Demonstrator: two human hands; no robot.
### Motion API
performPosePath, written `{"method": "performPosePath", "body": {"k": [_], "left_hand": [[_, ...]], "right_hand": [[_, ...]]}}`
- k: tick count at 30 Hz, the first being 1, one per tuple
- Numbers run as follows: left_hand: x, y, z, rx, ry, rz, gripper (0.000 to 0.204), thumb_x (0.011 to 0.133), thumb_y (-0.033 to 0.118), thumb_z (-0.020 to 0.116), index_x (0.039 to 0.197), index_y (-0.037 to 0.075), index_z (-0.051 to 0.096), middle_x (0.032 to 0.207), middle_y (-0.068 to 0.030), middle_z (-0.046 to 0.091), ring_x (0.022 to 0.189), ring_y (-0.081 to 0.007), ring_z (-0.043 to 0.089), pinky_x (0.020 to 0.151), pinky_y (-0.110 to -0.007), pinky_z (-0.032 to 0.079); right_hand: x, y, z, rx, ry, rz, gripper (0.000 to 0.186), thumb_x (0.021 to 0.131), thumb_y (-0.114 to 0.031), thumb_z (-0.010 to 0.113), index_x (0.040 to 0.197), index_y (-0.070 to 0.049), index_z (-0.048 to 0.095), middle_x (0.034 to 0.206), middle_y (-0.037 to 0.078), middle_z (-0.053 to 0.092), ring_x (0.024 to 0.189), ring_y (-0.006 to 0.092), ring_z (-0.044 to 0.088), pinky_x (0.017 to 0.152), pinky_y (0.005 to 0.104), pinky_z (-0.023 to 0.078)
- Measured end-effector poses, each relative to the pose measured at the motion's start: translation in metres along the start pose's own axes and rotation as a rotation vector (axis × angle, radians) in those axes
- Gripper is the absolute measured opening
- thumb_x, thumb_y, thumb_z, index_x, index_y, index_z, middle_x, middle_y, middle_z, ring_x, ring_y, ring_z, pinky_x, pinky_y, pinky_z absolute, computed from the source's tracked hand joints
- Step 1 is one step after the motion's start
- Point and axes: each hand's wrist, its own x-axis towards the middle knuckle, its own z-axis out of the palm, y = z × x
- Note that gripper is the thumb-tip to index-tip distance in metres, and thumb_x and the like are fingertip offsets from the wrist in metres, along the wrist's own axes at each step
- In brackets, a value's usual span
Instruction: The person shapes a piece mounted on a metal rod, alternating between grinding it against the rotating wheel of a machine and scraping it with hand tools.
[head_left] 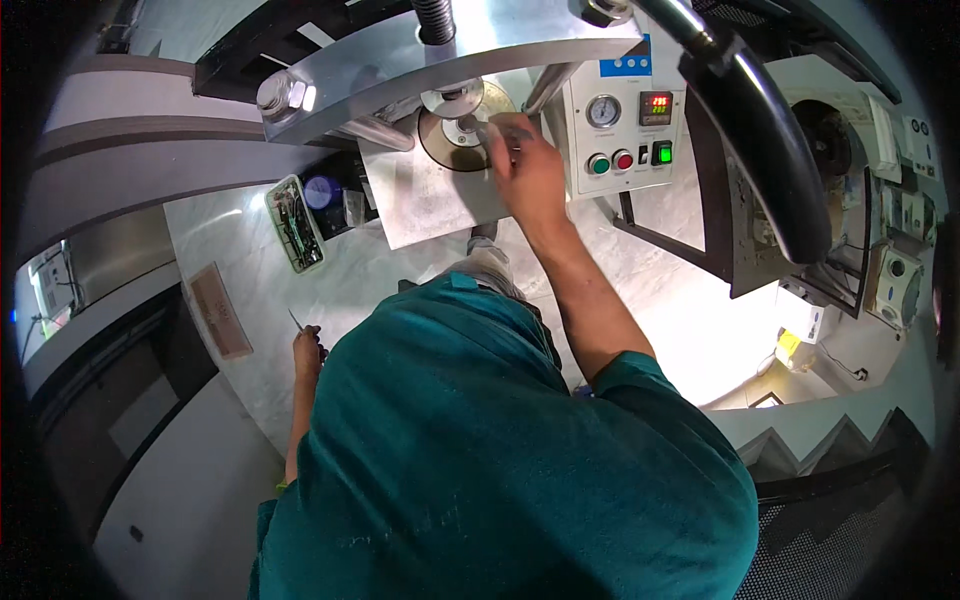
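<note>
My right hand (pixel 527 165) reaches into a metal press, its fingers bent at a round metal disc (pixel 450 157). Whatever those fingers grip is blurred and partly hidden. The disc rests on the press's flat square plate (pixel 420 210), under a heavy steel crossbar (pixel 460 65) with a threaded rod. Low at my left side, my left hand (pixel 308 352) is closed around a slim pointed tool (pixel 295 319); its handle is mostly covered by the fingers, so its kind is unclear.
Right of the plate stands a control box (pixel 620 135) with a gauge, lit display and buttons. A long black-gripped lever (pixel 770 150) hangs at upper right. On the floor to the left are a tray of tools (pixel 296 225), a purple round lid (pixel 322 192) and a brown flat piece (pixel 219 310).
</note>
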Motion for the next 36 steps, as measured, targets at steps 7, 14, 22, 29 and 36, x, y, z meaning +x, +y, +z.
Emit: {"method": "performPosePath", "body": {"k": [7, 14, 22, 29, 36], "left_hand": [[0.003, -0.115, -0.014, 0.279, -0.069, 0.099, 0.031, 0.097, 0.016, 0.046, 0.110, 0.001, 0.070, 0.085, -0.0173, 0.067, 0.071, -0.0277, 0.064, 0.061, -0.040, 0.052], [-0.035, -0.123, 0.022, 0.674, -0.019, 0.043, 0.029, 0.095, 0.014, 0.049, 0.112, 0.003, 0.070, 0.091, -0.0190, 0.071, 0.082, -0.0310, 0.069, 0.071, -0.042, 0.055], [-0.032, -0.173, 0.037, 0.242, 0.003, -0.136, 0.032, 0.091, 0.023, 0.060, 0.112, 0.001, 0.070, 0.084, -0.0165, 0.066, 0.073, -0.0275, 0.063, 0.067, -0.040, 0.052], [-0.037, -0.098, 0.036, -0.124, 0.012, -0.218, 0.034, 0.097, 0.029, 0.051, 0.110, 0.002, 0.065, 0.071, -0.0014, 0.044, 0.049, -0.0119, 0.039, 0.043, -0.031, 0.034], [-0.047, -0.074, 0.043, -0.166, 0.010, -0.267, 0.031, 0.096, 0.027, 0.052, 0.109, 0.001, 0.065, 0.072, -0.0014, 0.044, 0.049, -0.0123, 0.040, 0.043, -0.031, 0.036]], "right_hand": [[0.038, -0.007, 0.006, -0.326, -0.295, 0.007, 0.021, 0.098, -0.024, 0.061, 0.103, -0.005, 0.066, 0.093, 0.023, 0.071, 0.088, 0.0426, 0.068, 0.078, 0.0503, 0.054], [0.021, 0.007, -0.026, 0.594, -0.146, 0.314, 0.034, 0.105, -0.029, 0.056, 0.115, 0.001, 0.067, 0.095, 0.015, 0.073, 0.084, 0.0257, 0.071, 0.079, 0.0391, 0.056], [0.011, 0.000, -0.047, 1.051, -0.269, 0.463, 0.032, 0.105, -0.028, 0.057, 0.119, 0.000, 0.063, 0.100, 0.012, 0.071, 0.088, 0.0177, 0.068, 0.083, 0.0336, 0.057], [0.020, 0.003, -0.042, 0.525, -0.224, 0.212, 0.026, 0.104, -0.022, 0.058, 0.119, -0.001, 0.064, 0.099, 0.013, 0.072, 0.089, 0.0193, 0.069, 0.081, 0.0325, 0.056], [0.053, 0.002, -0.009, -0.382, -0.417, -0.136, 0.026, 0.096, -0.017, 0.067, 0.119, -0.003, 0.066, 0.108, 0.023, 0.070, 0.097, 0.0356, 0.070, 0.083, 0.0411, 0.055]]}}
